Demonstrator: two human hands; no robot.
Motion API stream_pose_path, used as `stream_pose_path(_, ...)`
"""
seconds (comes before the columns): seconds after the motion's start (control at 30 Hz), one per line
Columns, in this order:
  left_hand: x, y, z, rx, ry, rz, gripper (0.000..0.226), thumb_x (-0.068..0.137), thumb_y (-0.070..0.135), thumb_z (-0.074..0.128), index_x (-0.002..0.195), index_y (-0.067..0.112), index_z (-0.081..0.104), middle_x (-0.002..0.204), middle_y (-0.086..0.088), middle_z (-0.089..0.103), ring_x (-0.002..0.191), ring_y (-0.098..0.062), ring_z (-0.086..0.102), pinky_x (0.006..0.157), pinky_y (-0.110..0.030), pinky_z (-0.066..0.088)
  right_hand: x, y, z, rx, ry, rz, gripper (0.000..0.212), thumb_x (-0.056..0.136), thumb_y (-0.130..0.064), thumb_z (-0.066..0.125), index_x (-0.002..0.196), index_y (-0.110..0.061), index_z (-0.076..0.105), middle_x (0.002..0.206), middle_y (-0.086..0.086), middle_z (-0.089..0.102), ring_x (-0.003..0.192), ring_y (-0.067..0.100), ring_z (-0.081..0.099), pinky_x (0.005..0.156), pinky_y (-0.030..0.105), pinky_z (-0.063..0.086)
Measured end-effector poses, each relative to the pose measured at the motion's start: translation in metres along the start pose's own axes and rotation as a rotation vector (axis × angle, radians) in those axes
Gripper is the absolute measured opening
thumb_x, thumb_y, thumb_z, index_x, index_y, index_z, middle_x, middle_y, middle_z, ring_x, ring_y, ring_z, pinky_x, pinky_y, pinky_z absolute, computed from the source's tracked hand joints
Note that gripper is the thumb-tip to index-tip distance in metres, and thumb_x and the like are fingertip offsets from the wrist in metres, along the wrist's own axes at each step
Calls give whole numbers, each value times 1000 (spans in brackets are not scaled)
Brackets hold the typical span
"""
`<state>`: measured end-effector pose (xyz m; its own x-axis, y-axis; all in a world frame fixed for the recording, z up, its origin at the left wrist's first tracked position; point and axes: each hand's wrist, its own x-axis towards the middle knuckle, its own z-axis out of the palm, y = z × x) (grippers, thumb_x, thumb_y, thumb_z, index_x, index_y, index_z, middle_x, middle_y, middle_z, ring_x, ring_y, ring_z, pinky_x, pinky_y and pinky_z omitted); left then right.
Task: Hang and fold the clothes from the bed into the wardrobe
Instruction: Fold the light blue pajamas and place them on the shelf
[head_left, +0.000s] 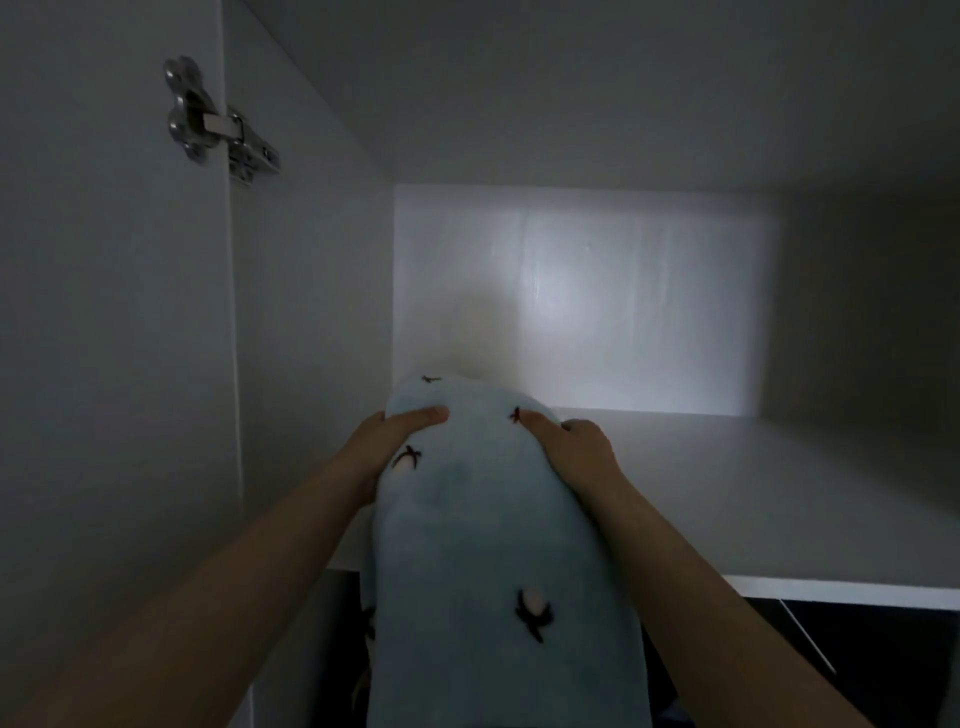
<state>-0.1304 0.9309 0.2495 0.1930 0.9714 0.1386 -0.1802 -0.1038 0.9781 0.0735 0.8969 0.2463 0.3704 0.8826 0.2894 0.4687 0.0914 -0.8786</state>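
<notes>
Folded garment (467, 519) points lengthwise into the wardrobe shelf (753, 493).

Dim, grainy view; one soft glare patch on the back panel (571, 291); edges shadowed, slightly bowed.

Two hands, left hand (402, 441) and right hand (579, 449); one light-blue garment (483, 545) at 6 o'clock; one wardrobe shelf (769, 493) at 4 o'clock; one metal hinge (218, 120) at 10 o'clock.

The light-blue patterned garment (483, 519) runs off the bottom edge. Most fingers of the left hand (395, 441) and right hand (576, 449) hide beneath its sides. Under the shelf (753, 493), the compartment (883, 670) is too dark to read; a thin pale line (806, 636) there is perhaps a hanger.
</notes>
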Motion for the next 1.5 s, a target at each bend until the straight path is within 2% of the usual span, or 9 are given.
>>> stream_pose_path(0.17,30,-10,-1,149,23,-6,14,79,25,75,88,20,66,80,7,68,56,-1,67,43,-14,48,33,22,8,-51,-88,104,70,84,-58,60,117,5,60,118,19,61,106,32,59,77,30,38)
stream_pose_path(0.3,48,-9,-2,305,56,34,25,80,31,74,98,20,62,79,10,64,49,8,62,39,-9,43,52,26,18,-55,-73,109,72,85,-55,60,124,5,56,124,20,59,112,33,57,81,29,39)
stream_pose_path(0.47,49,17,-8,564,159,8,94,69,46,79,145,11,35,143,-10,44,119,-22,52,87,-24,40,66,27,35,-59,-67,91,57,87,-50,60,114,0,61,116,18,63,105,31,59,75,29,37)
stream_pose_path(0.7,7,43,11,1350,-184,30,81,75,69,58,142,30,37,150,6,34,133,-13,35,94,-18,25,81,17,67,-62,-74,59,52,92,-47,52,120,-5,59,124,17,60,113,33,56,86,33,42)
stream_pose_path(0.9,4,17,4,1381,-115,36,72,92,45,54,150,19,21,159,-3,11,145,-18,16,110,-20,14,74,2,61,-28,-247,-73,77,90,-54,55,142,0,39,146,18,43,131,31,44,109,39,36)
stream_pose_path(1.0,2,9,0,1411,-115,109,72,95,41,50,151,20,9,160,-3,3,146,-17,8,103,-14,3,49,5,35,21,-498,-128,93,83,-59,61,154,-20,14,159,3,21,141,24,30,114,40,31)
stream_pose_path(1.1,2,4,-8,1421,-94,85,85,85,57,55,151,28,10,160,0,-3,147,-19,2,115,-27,5,25,12,17,-32,-631,-172,91,80,-56,66,152,-35,15,158,-3,20,140,21,30,109,36,35)
stream_pose_path(1.33,22,-2,-28,1464,-120,82,80,90,46,57,151,28,8,160,-2,-4,147,-21,3,117,-30,7,27,10,37,-164,-485,-299,83,84,-45,68,151,-26,24,155,1,30,137,21,35,110,33,33)
stream_pose_path(1.5,38,9,-37,1518,-150,-27,88,84,55,44,151,18,0,159,-7,-7,147,-23,0,116,-26,7,42,14,64,-181,-416,-329,77,88,-39,66,150,-18,26,151,8,38,132,23,41,89,18,30)
